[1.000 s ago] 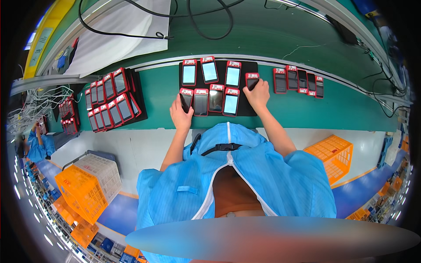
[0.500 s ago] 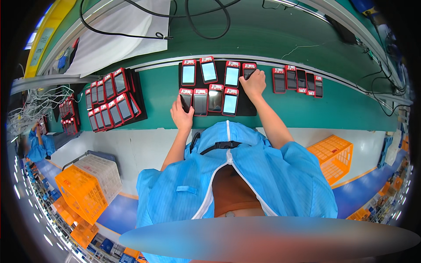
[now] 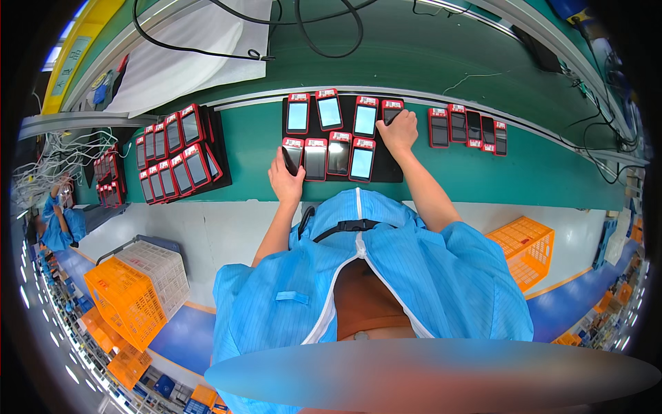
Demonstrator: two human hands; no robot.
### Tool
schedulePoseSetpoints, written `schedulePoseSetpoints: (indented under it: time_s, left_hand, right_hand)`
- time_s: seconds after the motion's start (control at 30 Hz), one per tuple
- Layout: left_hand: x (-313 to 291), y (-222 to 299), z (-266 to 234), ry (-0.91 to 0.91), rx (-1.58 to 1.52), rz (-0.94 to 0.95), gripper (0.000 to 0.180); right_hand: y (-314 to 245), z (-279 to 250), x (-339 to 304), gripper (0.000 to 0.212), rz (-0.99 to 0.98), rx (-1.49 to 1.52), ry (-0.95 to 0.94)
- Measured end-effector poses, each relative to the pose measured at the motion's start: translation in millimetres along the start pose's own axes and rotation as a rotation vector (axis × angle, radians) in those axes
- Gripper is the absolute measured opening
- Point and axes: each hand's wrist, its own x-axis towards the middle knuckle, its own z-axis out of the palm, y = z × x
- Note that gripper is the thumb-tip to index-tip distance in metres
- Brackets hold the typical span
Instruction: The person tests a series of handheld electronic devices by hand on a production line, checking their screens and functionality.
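On a black mat (image 3: 393, 169) lie two rows of red-framed handheld devices with screens, some lit pale blue, others dark. My left hand (image 3: 285, 181) is closed around a thin black flat piece (image 3: 289, 161), tilted over the front row's leftmost device (image 3: 295, 145); its exact kind does not show. At the back row's right end, my right hand (image 3: 400, 132) grips a dark-screened handheld device (image 3: 392, 107), its fingers covering the lower part. Beside that hand stands a lit device (image 3: 365, 119).
More red-framed devices (image 3: 181, 172) lie in rows on a stack at the left; several others (image 3: 458, 125) line up at the right. A black cable (image 3: 331, 54) hangs above the green table (image 3: 524, 179). Orange crates (image 3: 127, 297) stand on the floor behind, and another person (image 3: 63, 224) works far left.
The black piece in my left hand has tipped more onto its edge, showing more of the device's screen beneath. My right hand stays in place.
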Motion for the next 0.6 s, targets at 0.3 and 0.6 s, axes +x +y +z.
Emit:
schedulePoseSetpoints:
  time_s: [0.3, 0.6]
  left_hand:
    - [0.6, 2.3, -1.0, 0.0, 0.018, 0.009, 0.084]
    - [-0.3, 0.1, 1.2, -0.008, 0.005, 0.003, 0.086]
  right_hand:
    - [1.3, 1.1, 0.4, 0.058, 0.004, -0.011, 0.0]
    - [1.9, 2.5, -0.2, 0.059, 0.017, -0.023, -0.015]
